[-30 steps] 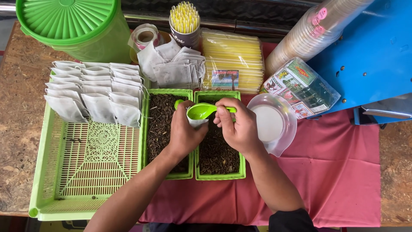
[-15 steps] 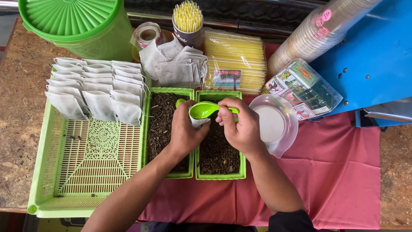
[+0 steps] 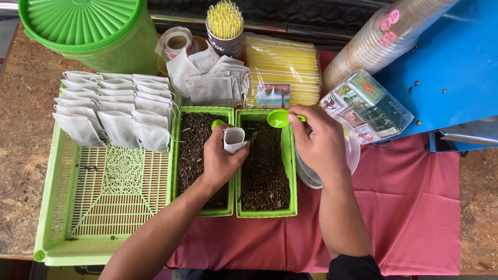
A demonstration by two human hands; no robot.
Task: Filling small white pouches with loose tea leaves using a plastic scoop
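Your left hand [image 3: 220, 161] is closed around a small white paper pouch [image 3: 234, 139], mouth held open and facing up, above the gap between the two green bins of dark loose tea [image 3: 263, 171]. Your right hand [image 3: 320, 145] pinches the handle of a green scoop [image 3: 278, 118], fingers together on it, bowl poised over the far end of the right bin; whether the scoop is loaded I cannot tell. To fill cleanly: keep the pouch upright, its open rim pinched wide by thumb and forefinger, and hold it low over the bin so that any spill falls back into the leaf. Bring the scoop's lip right to the pouch mouth before tipping, and tip slowly. A second green scoop handle [image 3: 217, 124] rests in the left bin [image 3: 196, 155], beside your left knuckles; avoid knocking it. Filled pouches [image 3: 111, 111] lie in rows on the green slotted tray [image 3: 104, 207] to your left, near enough to reach.
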